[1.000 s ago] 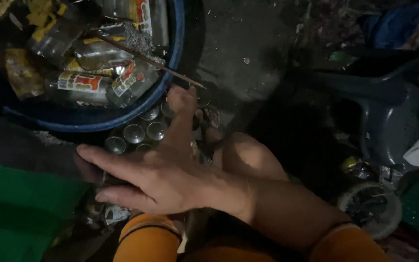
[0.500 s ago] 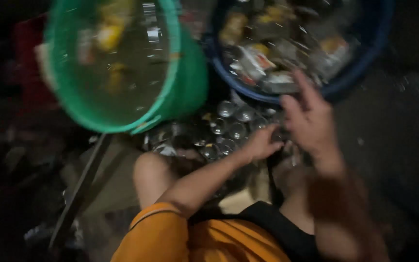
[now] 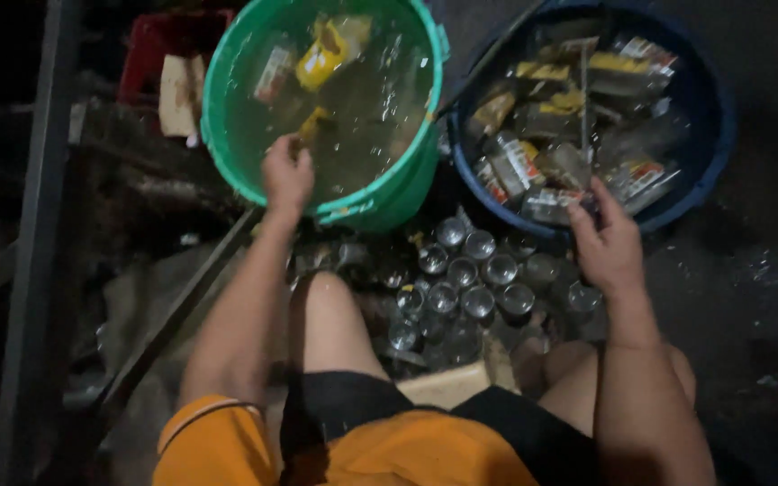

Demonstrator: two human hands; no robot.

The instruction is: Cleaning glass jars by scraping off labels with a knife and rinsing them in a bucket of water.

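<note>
The left hand [image 3: 288, 173] was seen at the near rim of the green bucket [image 3: 227, 162], its fingers curled shut on a small yellowish object dipped in the water; what the object was could not be told. The right hand [image 3: 611, 245] was laid against the near wall of the blue tub [image 3: 709, 153], fingers loosely spread and touching a labelled glass bottle [image 3: 551, 205] lying on its side, its long axis running left to right just ahead of the fingertips. The bucket was filled with water in which peeled labels and wrappers floated. The tub was packed with labelled bottles lying flat. Between the knees, on the floor, a cluster of upright clear bottles [image 3: 465, 279] was gathered.
</note>
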